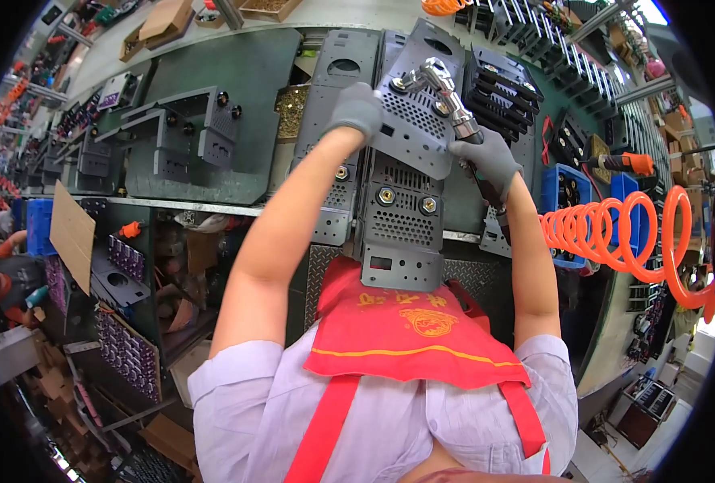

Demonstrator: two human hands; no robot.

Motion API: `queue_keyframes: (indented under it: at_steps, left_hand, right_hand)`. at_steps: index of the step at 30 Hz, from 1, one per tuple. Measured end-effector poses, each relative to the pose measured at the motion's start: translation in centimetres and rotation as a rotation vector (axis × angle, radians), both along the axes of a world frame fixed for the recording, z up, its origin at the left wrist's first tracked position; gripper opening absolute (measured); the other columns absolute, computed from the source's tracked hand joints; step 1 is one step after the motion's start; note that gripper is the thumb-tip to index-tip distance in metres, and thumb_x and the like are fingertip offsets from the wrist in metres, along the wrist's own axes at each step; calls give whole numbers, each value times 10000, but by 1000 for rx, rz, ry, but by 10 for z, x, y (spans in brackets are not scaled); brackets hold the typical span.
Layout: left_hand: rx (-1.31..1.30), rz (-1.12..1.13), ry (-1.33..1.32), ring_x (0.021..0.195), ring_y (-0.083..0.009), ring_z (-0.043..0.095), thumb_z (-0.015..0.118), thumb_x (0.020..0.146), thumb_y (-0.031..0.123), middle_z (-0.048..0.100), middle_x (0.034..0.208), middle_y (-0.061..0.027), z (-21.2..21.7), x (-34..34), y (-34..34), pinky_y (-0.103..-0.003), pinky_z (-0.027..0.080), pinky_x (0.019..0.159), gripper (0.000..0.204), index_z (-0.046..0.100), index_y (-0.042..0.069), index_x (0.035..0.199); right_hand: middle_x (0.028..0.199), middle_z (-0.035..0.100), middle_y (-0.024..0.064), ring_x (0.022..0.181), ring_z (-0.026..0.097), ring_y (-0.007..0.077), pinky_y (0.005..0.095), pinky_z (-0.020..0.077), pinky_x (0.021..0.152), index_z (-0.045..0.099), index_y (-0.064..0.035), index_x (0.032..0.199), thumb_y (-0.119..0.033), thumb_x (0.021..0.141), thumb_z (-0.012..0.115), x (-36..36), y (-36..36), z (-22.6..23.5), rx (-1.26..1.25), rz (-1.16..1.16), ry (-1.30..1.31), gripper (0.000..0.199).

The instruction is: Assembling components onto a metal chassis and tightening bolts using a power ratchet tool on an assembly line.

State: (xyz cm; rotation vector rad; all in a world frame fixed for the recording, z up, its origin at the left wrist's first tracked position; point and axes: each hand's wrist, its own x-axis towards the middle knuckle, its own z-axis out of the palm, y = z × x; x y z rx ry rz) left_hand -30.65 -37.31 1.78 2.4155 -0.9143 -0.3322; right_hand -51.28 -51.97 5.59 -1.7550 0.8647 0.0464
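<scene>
My gloved right hand (487, 159) is closed around an air ratchet wrench (454, 105) with a shiny metal head. The head reaches left over a perforated grey metal panel (410, 121), near a fitting (397, 84) on it. On the left edge of this panel, my gloved left hand (355, 112) is closed; its fingertips are hidden. The panel lies tilted over another perforated panel (402, 219), which carries two nutted fittings (386, 196) and overhangs the table's front edge. A further grey panel (335, 74) lies beneath my left forearm.
Dark stacked brackets (502, 90) stand right of the panels. An orange coiled air hose (615, 229) crosses the right side, beside blue bins (567, 193). Bent metal brackets (168, 133) rest on the green mat (253, 80) at left. Brass-coloured small parts (291, 111) fill a tray.
</scene>
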Motion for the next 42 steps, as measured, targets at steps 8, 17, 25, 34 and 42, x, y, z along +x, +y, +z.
queue_keyframes:
  at_steps: [8, 17, 25, 34, 42]
  left_hand:
    - [-371, 283, 394, 706, -135, 583, 513, 961, 272, 669, 847, -107, 21, 17, 145, -300, 483, 636, 338, 636, -25, 1068]
    - [-343, 346, -115, 907, -372, 647, 466, 984, 265, 657, 981, -230, -76, 16, 208, -391, 496, 785, 337, 612, -5, 1124]
    - [-17, 215, -42, 921, -416, 620, 494, 958, 343, 642, 982, -244, -124, -4, 192, -481, 487, 808, 347, 628, 27, 1010]
    - [-28, -2, -158, 967, -367, 621, 441, 957, 430, 612, 1092, -166, -58, 39, 37, -480, 495, 848, 389, 598, 109, 1111]
    - [168, -44, 26, 962, -402, 633, 484, 940, 328, 634, 1037, -210, -76, 6, -48, -501, 514, 792, 318, 531, 68, 1117]
  right_hand:
    - [662, 576, 40, 531, 543, 113, 273, 451, 483, 561, -22, 900, -231, 777, 731, -49, -8, -6, 66, -140, -144, 296]
    - [636, 569, 51, 483, 527, 131, 286, 441, 460, 562, -19, 886, -188, 774, 722, -60, 6, -59, 219, -252, -27, 258]
    - [691, 585, 39, 611, 562, 131, 296, 450, 565, 592, -21, 873, -253, 748, 739, -47, 0, -73, 89, -237, 75, 301]
    - [760, 653, 87, 669, 623, 192, 324, 485, 647, 637, -19, 932, -335, 694, 731, -1, -13, -67, -146, -216, 278, 406]
    - [713, 645, 125, 599, 634, 211, 334, 500, 566, 605, -7, 914, -262, 698, 644, 2, -25, -66, -216, -166, 444, 337]
